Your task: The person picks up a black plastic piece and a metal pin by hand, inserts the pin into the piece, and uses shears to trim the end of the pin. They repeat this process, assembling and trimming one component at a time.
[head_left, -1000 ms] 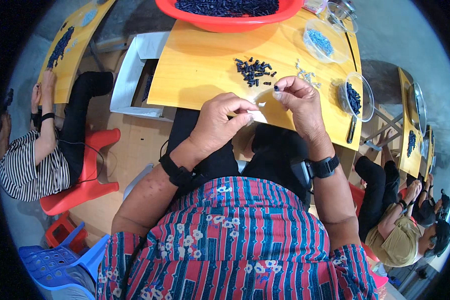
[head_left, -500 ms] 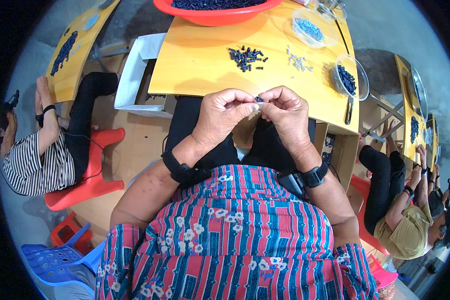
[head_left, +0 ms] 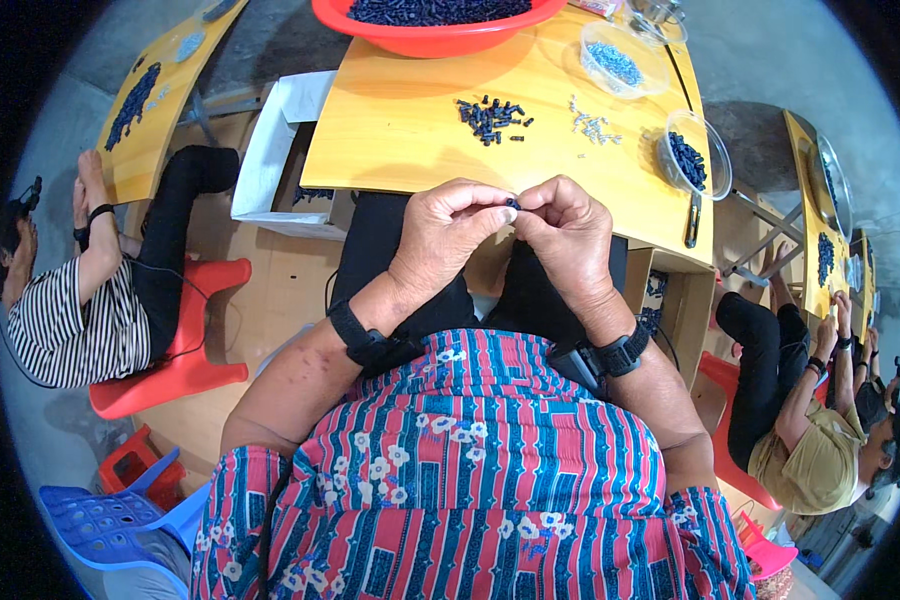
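Observation:
Just off the table's near edge, my left hand [head_left: 450,232] and my right hand [head_left: 573,235] meet fingertip to fingertip. Between their thumbs and forefingers is a small dark plastic piece [head_left: 512,203], mostly covered by the fingers. Both hands are closed in a pinch on it. Beyond them on the yellow table [head_left: 390,130] lies a loose pile of small dark cylindrical pieces [head_left: 490,120]. To its right are scattered small clear pieces [head_left: 595,128].
A red basin [head_left: 435,38] of dark pieces stands at the back. On the right are a tub of clear bluish pieces [head_left: 615,64], a tub of dark pieces [head_left: 687,160] and a black-handled tool [head_left: 693,220]. A white box [head_left: 275,160] adjoins the left edge. People sit at both sides.
My right fingers have closed in over the dark piece, so less of it shows. The hands stay in almost the same place; the view has shifted slightly.

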Demonstrator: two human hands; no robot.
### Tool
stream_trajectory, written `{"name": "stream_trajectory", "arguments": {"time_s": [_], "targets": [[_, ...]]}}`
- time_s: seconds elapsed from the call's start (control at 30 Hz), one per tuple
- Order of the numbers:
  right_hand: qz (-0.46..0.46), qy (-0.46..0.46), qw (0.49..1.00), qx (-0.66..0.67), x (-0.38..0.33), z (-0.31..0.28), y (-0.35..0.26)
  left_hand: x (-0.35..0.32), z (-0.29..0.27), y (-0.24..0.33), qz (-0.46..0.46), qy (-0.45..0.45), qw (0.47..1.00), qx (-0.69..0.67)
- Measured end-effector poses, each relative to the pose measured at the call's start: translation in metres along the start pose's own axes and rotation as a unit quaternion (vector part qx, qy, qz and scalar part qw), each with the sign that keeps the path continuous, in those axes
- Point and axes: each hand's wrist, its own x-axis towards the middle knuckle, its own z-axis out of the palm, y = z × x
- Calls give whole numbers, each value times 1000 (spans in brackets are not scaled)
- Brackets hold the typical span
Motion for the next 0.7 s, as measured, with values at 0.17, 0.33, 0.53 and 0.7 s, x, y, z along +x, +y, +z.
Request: {"name": "stream_trajectory", "arguments": {"time_s": [0.17,0.33,0.53,0.7], "targets": [[2,-12,1000,-18,3,-5,-3,3,1,0,30,5,1000,-2],[35,-32,998,-29,-1,-5,-6,2,-2,-2,19,1,999,47],[-63,-8,976,-210,4,-28,5,7,1,-2,23,-7,999,47],[-98,91,937,-323,25,-70,19,11,-1,-10,32,-13,996,83]]}}
